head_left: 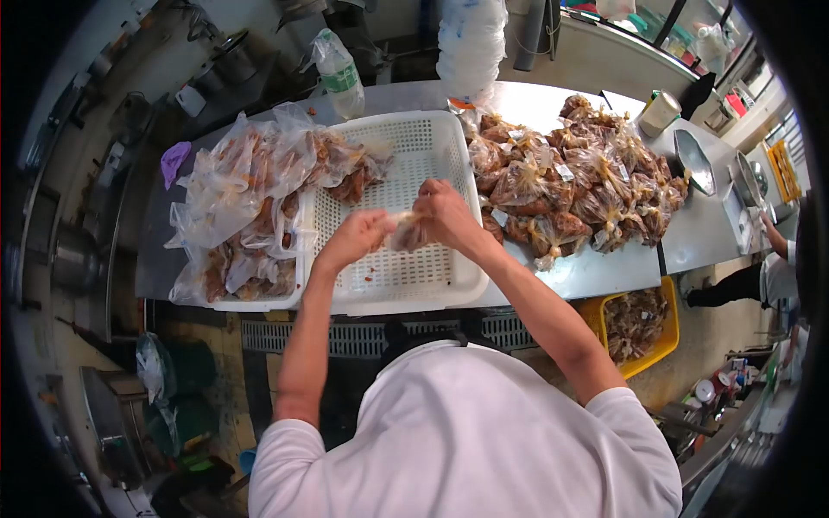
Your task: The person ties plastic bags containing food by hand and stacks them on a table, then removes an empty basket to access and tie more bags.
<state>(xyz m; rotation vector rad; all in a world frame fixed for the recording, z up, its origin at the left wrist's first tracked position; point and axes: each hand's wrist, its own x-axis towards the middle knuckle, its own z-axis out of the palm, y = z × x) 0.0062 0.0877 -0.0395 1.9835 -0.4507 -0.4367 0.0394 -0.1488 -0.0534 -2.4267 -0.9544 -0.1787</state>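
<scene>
Bag of brown, meaty-looking pieces (409, 237), small and clear, is held up between two bare hands over the white basket (467, 233). From where I stand, the likeliest trouble begins at the left: loose, open-looking plastic bags (226, 194) are heaped past the basket's left side, some with their pieces near its edge, and a brushing forearm could drag one down and spill it. In the middle, the bag's twisted neck could slip or tear if it is pulled too hard or if the film is greasy, dropping scraps through the basket's holes. Over on the right, the pile of knotted bags (570, 186) is stacked high on the steel table (604, 274); a knock from the right elbow could send one sliding off the front, beside the yellow crate (670, 302) below. As for how it all lies, the left hand (350, 242) is closed on the blurred, pale end of the plastic, though its exact finger placement can't be made out. The bag comes next, between the hands and hanging slightly below the right fingers. The right hand (449, 217) is curled shut around the gathered plastic, its fingers bent inward.
</scene>
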